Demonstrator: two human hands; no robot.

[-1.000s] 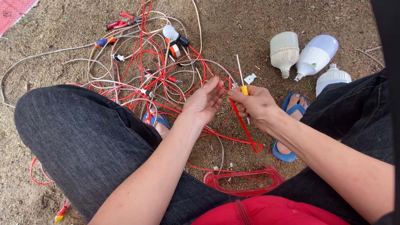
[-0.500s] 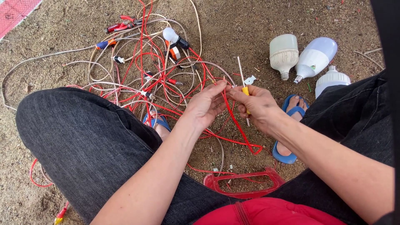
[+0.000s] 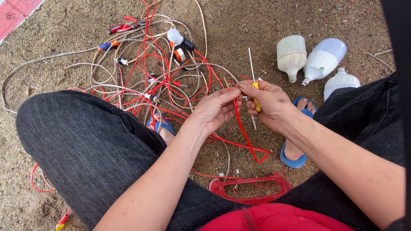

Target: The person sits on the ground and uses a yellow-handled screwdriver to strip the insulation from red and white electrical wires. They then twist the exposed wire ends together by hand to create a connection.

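Bare sandy ground (image 3: pixel 265 25) lay under everything, strewn with tangled wire. Nearest the camera, a red plastic frame (image 3: pixel 250 188) sat between the person's knees. Above it the left hand (image 3: pixel 216 109) pinched the red wire (image 3: pixel 242 128) — its free run dropped down and away toward the right foot. The right hand (image 3: pixel 269 102), touching the left at the fingertips, clenched a yellow-handled screwdriver (image 3: pixel 253 72), shaft pointing away. Beyond — three white LED bulbs (image 3: pixel 319 60) and red-handled pliers (image 3: pixel 124 26).
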